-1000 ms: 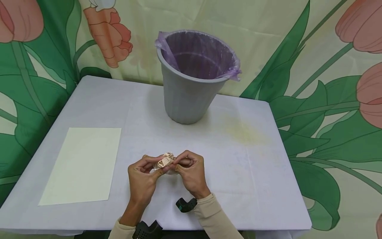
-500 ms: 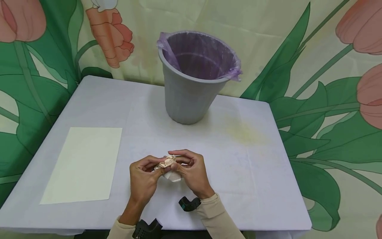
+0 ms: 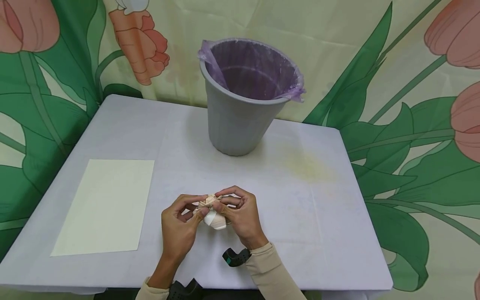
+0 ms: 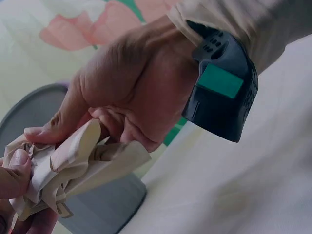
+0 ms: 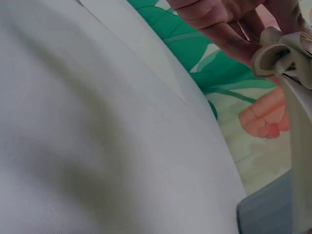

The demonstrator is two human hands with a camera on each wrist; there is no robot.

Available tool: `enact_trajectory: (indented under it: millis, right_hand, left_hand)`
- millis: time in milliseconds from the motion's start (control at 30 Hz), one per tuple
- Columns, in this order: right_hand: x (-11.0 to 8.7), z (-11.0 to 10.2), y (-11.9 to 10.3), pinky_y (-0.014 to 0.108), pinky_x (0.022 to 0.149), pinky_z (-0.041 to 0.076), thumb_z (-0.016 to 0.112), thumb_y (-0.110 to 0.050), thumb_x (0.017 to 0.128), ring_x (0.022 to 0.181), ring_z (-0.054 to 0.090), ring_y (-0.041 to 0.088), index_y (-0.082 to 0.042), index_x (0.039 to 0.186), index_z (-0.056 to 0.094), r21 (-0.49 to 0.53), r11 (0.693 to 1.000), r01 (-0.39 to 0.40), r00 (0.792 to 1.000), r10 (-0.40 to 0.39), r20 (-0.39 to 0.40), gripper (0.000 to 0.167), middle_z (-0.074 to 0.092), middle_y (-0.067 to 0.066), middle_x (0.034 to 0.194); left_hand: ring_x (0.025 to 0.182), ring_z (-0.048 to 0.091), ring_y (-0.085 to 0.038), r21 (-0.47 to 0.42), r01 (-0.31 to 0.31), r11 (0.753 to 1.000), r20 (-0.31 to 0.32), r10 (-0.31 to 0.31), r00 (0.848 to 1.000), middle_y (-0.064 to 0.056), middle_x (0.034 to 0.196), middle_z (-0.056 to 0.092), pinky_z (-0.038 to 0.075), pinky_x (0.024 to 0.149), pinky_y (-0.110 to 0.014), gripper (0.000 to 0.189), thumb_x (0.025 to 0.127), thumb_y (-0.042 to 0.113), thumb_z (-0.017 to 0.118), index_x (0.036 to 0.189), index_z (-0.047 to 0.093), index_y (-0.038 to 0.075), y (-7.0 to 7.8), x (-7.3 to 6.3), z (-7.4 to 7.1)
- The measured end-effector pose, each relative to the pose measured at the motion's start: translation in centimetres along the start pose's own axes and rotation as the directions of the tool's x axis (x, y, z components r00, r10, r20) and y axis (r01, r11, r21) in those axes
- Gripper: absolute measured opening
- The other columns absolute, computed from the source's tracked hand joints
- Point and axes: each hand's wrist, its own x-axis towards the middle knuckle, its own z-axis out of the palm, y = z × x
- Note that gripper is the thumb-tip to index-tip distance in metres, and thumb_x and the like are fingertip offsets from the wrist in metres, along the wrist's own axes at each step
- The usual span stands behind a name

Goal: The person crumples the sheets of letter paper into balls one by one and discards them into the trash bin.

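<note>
A backdrop printed with tulips and leaves (image 3: 337, 54) is filling the upper part and both sides of the frame, and a white-covered table (image 3: 281, 225) is spreading across the middle and bottom. A grey bin (image 3: 240, 123) is standing on the table at the upper centre, with a purple liner (image 3: 255, 75) lining its inside and hanging over its rim. A pale sheet of paper (image 3: 106, 206) is lying flat at the lower left. At the lower centre, the left hand (image 3: 179, 225) is pinching a crumpled paper (image 3: 214, 218) between bent fingers and thumb, while the right hand (image 3: 244, 218) is pinching the same bundle from its other side, thumb and fingers nearly closed. The bundle is showing folded, rolled layers between the hands. A small black device (image 3: 236, 257) is sitting at the right wrist.
</note>
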Motion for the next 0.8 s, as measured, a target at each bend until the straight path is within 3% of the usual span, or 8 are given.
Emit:
enact_trajectory:
  millis: [100,233,467,600,800]
  right_hand:
    - [0.1,-0.1,0.1,0.033,0.081,0.066,0.084,-0.016,0.092,0.1,0.081,0.026,0.0,0.13,0.07,0.015,1.0,-0.01,0.999,0.009,0.043,0.044,0.083,0.013,0.108]
    - [0.3,-0.3,0.2,0.033,0.089,0.065,0.083,-0.019,0.092,0.111,0.078,0.026,0.003,0.139,0.066,0.011,0.999,-0.032,0.993,0.03,0.114,0.054,0.078,0.021,0.12]
    - [0.4,-0.5,0.7,0.027,0.089,0.063,0.082,-0.033,0.089,0.118,0.074,0.021,-0.003,0.138,0.069,-0.004,0.989,-0.149,0.975,0.148,0.168,0.059,0.077,0.015,0.127]
    - [0.2,-0.2,0.8,0.028,0.087,0.063,0.082,-0.035,0.089,0.114,0.075,0.02,0.001,0.131,0.071,-0.024,0.992,-0.127,0.981,0.129,0.142,0.056,0.078,0.018,0.123]
    - [-0.2,0.8,1.1,0.03,0.083,0.065,0.082,-0.018,0.094,0.1,0.081,0.021,0.009,0.12,0.076,0.003,1.0,-0.009,1.0,0.009,0.029,0.038,0.077,0.03,0.115]
  left_hand:
    - [0.088,0.071,-0.014,-0.012,-0.036,0.999,-0.019,0.036,0.999,-0.016,0.098,0.074,0.063,0.079,-0.02,0.03,0.079,-0.013,0.086,0.105,0.081,0.001,0.0,0.1,0.0]
    - [0.089,0.072,-0.011,0.0,-0.085,0.996,-0.035,0.085,0.996,-0.015,0.094,0.075,0.062,0.079,-0.019,0.027,0.079,-0.013,0.087,0.101,0.081,0.001,0.1,0.1,0.0]
    - [0.086,0.073,-0.009,0.037,-0.114,0.993,-0.039,0.115,0.993,-0.015,0.093,0.079,0.061,0.073,-0.018,0.028,0.077,-0.015,0.087,0.098,0.082,0.003,0.0,0.0,0.2]
    - [0.083,0.072,-0.008,0.053,-0.117,0.992,-0.072,0.12,0.99,-0.015,0.091,0.079,0.059,0.068,-0.017,0.028,0.076,-0.017,0.087,0.096,0.081,0.003,-0.1,-0.1,0.5]
    - [0.07,0.068,-0.01,0.04,-0.065,0.997,-0.142,0.07,0.987,-0.014,0.087,0.078,0.056,0.06,-0.017,0.025,0.076,-0.015,0.088,0.092,0.08,0.003,-0.2,-0.4,0.9]
